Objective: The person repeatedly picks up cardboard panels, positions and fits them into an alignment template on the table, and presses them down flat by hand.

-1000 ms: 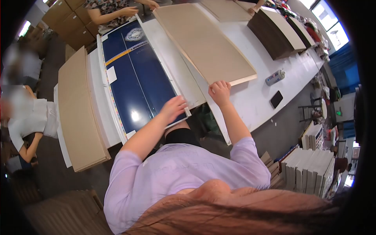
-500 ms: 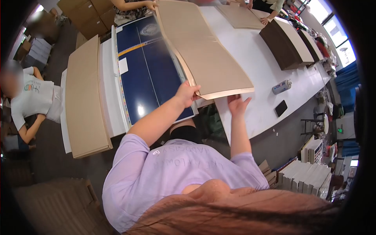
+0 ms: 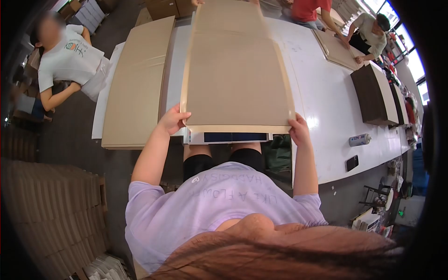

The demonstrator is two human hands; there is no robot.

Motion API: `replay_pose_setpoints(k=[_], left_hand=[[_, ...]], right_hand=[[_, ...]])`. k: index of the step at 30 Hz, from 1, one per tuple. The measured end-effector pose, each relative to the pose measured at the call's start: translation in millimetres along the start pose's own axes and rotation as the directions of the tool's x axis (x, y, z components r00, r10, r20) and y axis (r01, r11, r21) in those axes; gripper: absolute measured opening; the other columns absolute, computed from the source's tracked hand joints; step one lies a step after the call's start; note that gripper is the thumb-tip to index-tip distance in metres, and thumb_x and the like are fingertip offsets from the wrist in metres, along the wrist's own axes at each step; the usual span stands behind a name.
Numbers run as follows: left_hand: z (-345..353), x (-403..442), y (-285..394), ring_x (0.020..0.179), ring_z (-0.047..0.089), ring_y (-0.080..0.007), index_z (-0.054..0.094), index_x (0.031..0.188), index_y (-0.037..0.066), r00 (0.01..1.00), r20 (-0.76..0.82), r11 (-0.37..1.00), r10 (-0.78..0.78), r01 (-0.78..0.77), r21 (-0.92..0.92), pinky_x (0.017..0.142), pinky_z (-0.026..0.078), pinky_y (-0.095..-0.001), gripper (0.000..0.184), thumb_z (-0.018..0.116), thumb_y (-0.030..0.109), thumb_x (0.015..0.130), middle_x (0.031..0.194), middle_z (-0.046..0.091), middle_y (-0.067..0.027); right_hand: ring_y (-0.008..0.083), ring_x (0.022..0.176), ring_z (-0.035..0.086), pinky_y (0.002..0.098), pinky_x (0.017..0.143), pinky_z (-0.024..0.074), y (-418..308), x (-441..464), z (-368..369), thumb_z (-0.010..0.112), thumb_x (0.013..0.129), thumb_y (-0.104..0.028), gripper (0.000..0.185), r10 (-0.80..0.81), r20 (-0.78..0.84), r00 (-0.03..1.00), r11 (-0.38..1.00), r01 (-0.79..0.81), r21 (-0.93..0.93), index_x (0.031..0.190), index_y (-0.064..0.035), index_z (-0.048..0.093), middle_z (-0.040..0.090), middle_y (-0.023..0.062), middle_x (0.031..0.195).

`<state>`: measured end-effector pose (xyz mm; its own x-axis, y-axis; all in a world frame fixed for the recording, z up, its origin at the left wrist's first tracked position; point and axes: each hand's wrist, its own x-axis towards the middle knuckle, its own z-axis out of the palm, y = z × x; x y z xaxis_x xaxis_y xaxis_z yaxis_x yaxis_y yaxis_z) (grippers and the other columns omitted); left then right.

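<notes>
A large tan cardboard sheet (image 3: pixel 235 79) with paler edge strips stretches away in front of me. My left hand (image 3: pixel 173 119) pinches its near left corner, thumb on top. At the near right corner, my right hand (image 3: pixel 299 129) grips the edge. Another person's hand (image 3: pixel 198 2) holds the far left end. Beneath the sheet, a dark blue printed panel (image 3: pixel 238 137) shows only as a narrow strip at the near edge; the rest is hidden.
Stacked cardboard sheets (image 3: pixel 135 88) lie left of the panel. On the white table (image 3: pixel 322 107) are a spray can (image 3: pixel 360 140), a black phone (image 3: pixel 352 163) and a dark block of stacked boards (image 3: pixel 373 93). Co-workers handle boards (image 3: pixel 333 49) at the far right. Another person (image 3: pixel 70 56) stands left.
The sheet has swung left and now covers most of the blue panel. My right hand, open beneath the edge before, has closed on the right corner. My left hand moved left with its corner.
</notes>
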<state>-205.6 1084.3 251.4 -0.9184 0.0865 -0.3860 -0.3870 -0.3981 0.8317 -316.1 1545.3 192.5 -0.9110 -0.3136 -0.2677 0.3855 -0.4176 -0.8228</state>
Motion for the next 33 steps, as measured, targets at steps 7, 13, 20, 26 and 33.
replay_pose_setpoints(k=[7, 13, 20, 26, 33], left_hand=[[-53.5, 17.1, -96.6, 0.106, 0.060, -0.0264, 0.030, 0.144, 0.017, 0.895, -0.426, 0.878, 0.135, 0.092, 0.469, 0.084, 0.052, -0.0379, 0.069, 0.056, 0.000, 0.082, 0.116, 0.060, -0.0150], [-54.4, 32.2, -81.9, 0.106, 0.060, -0.0327, 0.019, 0.149, 0.019, 0.964, -0.238, 0.310, 0.120, 0.191, 0.931, 0.087, 0.050, -0.0418, 0.078, 0.053, 0.006, 0.081, 0.122, 0.058, -0.0197], [-9.5, 68.0, -62.7, 0.095, 0.066, -0.0266, 0.059, 0.123, 0.015, 0.873, -0.474, -0.375, -0.113, 0.405, 0.834, 0.074, 0.053, -0.0360, 0.043, 0.061, 0.014, 0.080, 0.107, 0.068, -0.0119], [-5.6, 83.3, -76.9, 0.094, 0.066, -0.0227, 0.074, 0.096, 0.014, 0.879, -0.456, -0.612, -0.139, 0.285, 0.738, 0.069, 0.051, -0.0329, 0.019, 0.062, 0.013, 0.081, 0.102, 0.069, -0.0071], [-44.4, 61.7, -115.5, 0.102, 0.052, -0.0239, 0.068, 0.099, 0.011, 0.950, -0.143, -0.626, 0.276, 0.291, 0.724, 0.087, 0.042, -0.0385, 0.023, 0.061, 0.023, 0.081, 0.103, 0.054, -0.0068]], right_hand=[[0.0119, 0.063, 0.057, 0.0265, 0.055, 0.0485, 89.3, 41.4, 0.3, 0.051, 0.079, 0.005, 0.063, 0.050, -0.031, 0.998, 0.627, -0.056, -0.777, 0.138, -0.0160, 0.044, 0.061, 0.0069, 0.082], [0.0236, 0.070, 0.064, 0.0355, 0.064, 0.0520, 89.3, 54.4, 1.2, 0.051, 0.080, 0.001, 0.052, 0.032, 0.093, 0.995, 0.196, 0.085, -0.977, 0.130, -0.0120, 0.055, 0.066, 0.0160, 0.098], [0.0305, 0.102, 0.063, 0.0412, 0.081, 0.0518, 74.3, 43.5, 51.7, 0.054, 0.085, -0.011, 0.051, 0.244, -0.065, 0.968, -0.339, 0.022, -0.940, 0.135, -0.0099, 0.046, 0.065, 0.0165, 0.109], [0.0252, 0.102, 0.063, 0.0420, 0.082, 0.0501, 102.7, 56.9, 58.2, 0.055, 0.085, -0.016, 0.036, 0.254, -0.086, 0.963, -0.619, 0.094, -0.780, 0.121, -0.0115, 0.056, 0.065, 0.0108, 0.109], [0.0215, 0.096, 0.061, 0.0402, 0.082, 0.0461, 106.9, 65.2, 22.2, 0.061, 0.081, -0.024, 0.031, 0.055, 0.148, 0.987, -0.671, 0.146, -0.727, 0.110, -0.0128, 0.063, 0.059, 0.0058, 0.102]])
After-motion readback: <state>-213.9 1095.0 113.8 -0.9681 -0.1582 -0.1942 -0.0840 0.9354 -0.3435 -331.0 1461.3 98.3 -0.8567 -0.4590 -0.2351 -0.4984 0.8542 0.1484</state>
